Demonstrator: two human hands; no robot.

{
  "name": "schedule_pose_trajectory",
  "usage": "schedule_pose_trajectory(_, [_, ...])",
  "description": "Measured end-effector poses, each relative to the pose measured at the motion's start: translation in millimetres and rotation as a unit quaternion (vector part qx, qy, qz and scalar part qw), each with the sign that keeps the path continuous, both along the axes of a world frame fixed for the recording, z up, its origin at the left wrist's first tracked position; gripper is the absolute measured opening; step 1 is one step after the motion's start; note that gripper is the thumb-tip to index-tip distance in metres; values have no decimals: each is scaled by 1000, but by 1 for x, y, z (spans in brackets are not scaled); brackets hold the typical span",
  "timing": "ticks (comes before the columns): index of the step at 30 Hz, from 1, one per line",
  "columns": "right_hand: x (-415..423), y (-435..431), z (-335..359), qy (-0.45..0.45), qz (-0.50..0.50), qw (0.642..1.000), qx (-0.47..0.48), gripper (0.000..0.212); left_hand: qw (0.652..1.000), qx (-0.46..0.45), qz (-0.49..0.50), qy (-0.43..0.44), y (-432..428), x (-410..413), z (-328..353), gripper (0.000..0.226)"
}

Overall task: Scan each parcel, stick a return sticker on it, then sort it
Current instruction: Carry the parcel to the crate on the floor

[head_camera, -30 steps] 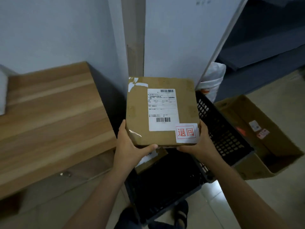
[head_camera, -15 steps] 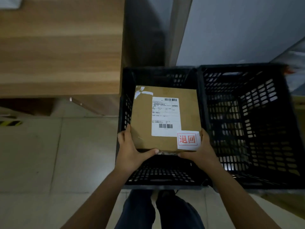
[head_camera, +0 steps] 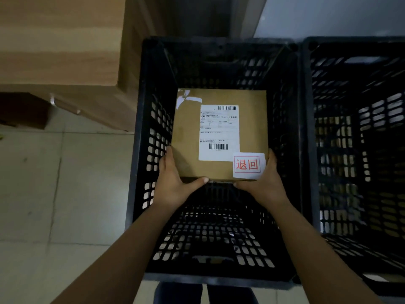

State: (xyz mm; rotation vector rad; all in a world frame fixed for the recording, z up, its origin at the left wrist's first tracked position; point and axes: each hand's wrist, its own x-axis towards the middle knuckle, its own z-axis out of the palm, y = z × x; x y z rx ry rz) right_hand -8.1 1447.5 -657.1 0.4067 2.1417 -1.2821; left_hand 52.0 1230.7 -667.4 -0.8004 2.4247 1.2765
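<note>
Parcel (head_camera: 188, 137) deeper inside crate (head_camera: 149, 128), still gripped

Shipping label (head_camera: 219, 132) print illegibly small (barcodes (head_camera: 218, 146) too), second crate (head_camera: 359, 62) partly beyond the right edge.

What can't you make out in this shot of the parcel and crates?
Head view only.
- shipping label print: too small.
- whether the parcel rests on the floor of the left crate: hidden by the parcel itself.
- right crate: cut by the frame edge, contents too dark.
</note>
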Motion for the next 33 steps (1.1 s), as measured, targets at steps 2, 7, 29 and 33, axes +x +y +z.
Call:
schedule_pose_trajectory(2, [-6, -4, -9, 4, -2, 1000, 7, 125, 1000, -10, -2, -4, 0, -7, -10, 128])
schedule_pose_trajectory(7, [-28, -15, -18, 9, 3, 1000, 28, 122, 999, -34, -21, -20, -2, -27, -23, 123])
schedule_pose_trajectory(29, [-17, -28, 96, 134, 204, 953, 181, 69, 983, -128, -90, 95, 3, -18, 74, 69])
schedule_pose_trajectory(33, [-5, -33, 154, 199, 277, 924, 175, 68, 969, -177, -81, 149, 8, 6, 136, 62])
